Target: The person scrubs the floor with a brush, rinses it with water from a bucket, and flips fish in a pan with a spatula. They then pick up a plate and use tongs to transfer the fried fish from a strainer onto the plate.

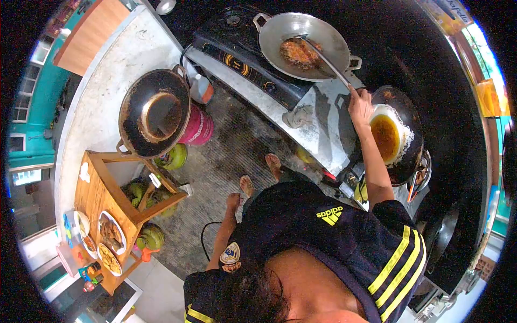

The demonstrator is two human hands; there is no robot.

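Observation:
My right hand [361, 110] is closed round the handle of a metal spatula [336, 70]. The spatula's far end dips into brown frying food [302, 54] in a grey metal wok [269, 40] on the black gas stove [253, 72]. Close to my right wrist sits a dark wok [409, 116], with brown oil [384, 137] inside a pale crusted rim. My left hand [233, 201] hangs low at my side, its small visible fingers curled, with no object showing in it.
A wooden stool [89, 188] at left carries plates of food [111, 232]. Another dark wok [129, 113] sits by the white counter [107, 91]. Below are a pink gas cylinder [198, 126] and green ones [173, 157]. A crumpled cloth [298, 116] lies beside the stove.

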